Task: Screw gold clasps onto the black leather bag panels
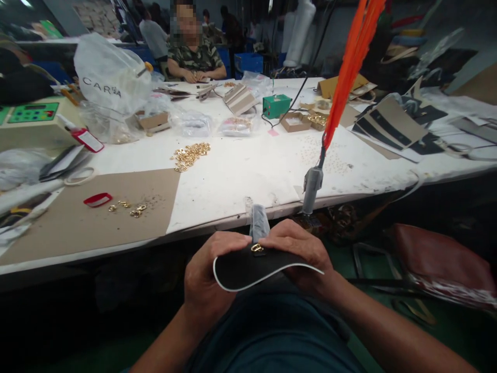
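Note:
Between my two hands a black leather panel (248,272) with a pale cut edge is bent into a wavy curve. My left hand (212,267) is wrapped round its left side, thumb on top near the middle. From the other side my right hand (301,246) grips the panel, its thumb close to the same spot. A small gold metal clasp (257,248) sits on the panel between the thumbs. Just beyond them a plastic-wrapped bar (259,223) sticks out from the table edge. The fingers under the panel are hidden.
A grey electric screwdriver (311,189) hangs from orange cords (345,77) at the right. On the white table (229,181) lie a pile of gold fittings (191,155), a cardboard sheet (135,220) and a green box (276,105). A person (196,57) sits across.

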Demonstrator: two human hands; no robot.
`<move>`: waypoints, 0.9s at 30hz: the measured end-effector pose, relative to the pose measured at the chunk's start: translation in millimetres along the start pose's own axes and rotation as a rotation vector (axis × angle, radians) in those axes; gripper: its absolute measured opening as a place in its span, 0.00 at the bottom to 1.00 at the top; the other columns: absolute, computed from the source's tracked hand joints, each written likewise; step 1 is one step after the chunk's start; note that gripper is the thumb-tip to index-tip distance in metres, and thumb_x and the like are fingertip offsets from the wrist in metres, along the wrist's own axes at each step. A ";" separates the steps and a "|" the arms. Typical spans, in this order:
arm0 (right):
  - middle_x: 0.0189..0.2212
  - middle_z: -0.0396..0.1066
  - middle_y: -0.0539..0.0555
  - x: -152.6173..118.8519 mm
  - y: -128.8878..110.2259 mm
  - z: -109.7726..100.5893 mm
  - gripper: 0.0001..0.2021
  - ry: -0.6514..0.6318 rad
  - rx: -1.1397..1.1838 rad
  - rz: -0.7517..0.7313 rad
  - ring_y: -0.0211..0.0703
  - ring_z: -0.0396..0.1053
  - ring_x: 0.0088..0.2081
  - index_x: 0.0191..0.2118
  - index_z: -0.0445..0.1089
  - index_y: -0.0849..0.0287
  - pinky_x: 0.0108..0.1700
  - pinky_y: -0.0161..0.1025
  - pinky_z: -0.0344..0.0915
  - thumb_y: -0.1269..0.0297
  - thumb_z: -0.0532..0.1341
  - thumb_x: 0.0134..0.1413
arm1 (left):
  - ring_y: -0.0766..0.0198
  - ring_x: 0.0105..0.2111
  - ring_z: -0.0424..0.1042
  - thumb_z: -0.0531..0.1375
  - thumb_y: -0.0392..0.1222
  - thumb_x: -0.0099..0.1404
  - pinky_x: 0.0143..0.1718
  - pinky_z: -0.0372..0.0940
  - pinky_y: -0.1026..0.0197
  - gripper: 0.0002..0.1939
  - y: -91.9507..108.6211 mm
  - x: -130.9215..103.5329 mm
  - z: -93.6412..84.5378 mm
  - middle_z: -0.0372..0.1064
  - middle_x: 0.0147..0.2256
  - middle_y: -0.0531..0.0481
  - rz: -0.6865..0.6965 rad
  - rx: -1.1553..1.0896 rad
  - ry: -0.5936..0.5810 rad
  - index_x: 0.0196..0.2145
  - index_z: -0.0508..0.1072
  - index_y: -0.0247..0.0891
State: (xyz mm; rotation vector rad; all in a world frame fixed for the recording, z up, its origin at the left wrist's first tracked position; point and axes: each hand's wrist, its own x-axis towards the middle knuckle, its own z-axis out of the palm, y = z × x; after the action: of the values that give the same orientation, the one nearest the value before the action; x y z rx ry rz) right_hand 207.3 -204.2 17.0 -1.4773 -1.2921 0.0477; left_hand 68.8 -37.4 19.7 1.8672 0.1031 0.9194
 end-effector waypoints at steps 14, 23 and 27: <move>0.41 0.82 0.57 51.5 76.9 17.8 0.18 -0.056 0.418 0.923 0.51 0.79 0.42 0.45 0.80 0.60 0.43 0.42 0.76 0.55 0.74 0.52 | 0.54 0.42 0.79 0.70 0.43 0.57 0.47 0.73 0.53 0.20 -82.3 54.6 14.5 0.81 0.42 0.48 -0.613 0.074 -0.055 0.47 0.77 0.38; 0.45 0.81 0.59 53.4 61.8 19.4 0.23 -0.074 0.561 1.053 0.53 0.80 0.45 0.50 0.79 0.59 0.48 0.47 0.77 0.56 0.76 0.49 | 0.51 0.46 0.81 0.69 0.40 0.58 0.50 0.75 0.50 0.20 -78.1 53.9 3.4 0.81 0.48 0.44 -0.788 -0.230 -0.150 0.49 0.77 0.40; 0.42 0.82 0.60 54.2 92.5 34.1 0.24 0.012 0.536 1.154 0.55 0.80 0.40 0.47 0.79 0.61 0.42 0.48 0.79 0.57 0.78 0.44 | 0.51 0.41 0.82 0.68 0.39 0.56 0.42 0.76 0.52 0.17 -110.8 60.7 12.1 0.83 0.42 0.44 -0.806 -0.114 -0.143 0.44 0.77 0.37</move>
State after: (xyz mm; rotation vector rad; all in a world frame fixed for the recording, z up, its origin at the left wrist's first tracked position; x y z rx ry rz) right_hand 268.7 -122.9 -30.8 -1.5309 -0.2202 1.0436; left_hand 154.5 34.9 -39.6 1.5644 0.6475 0.2264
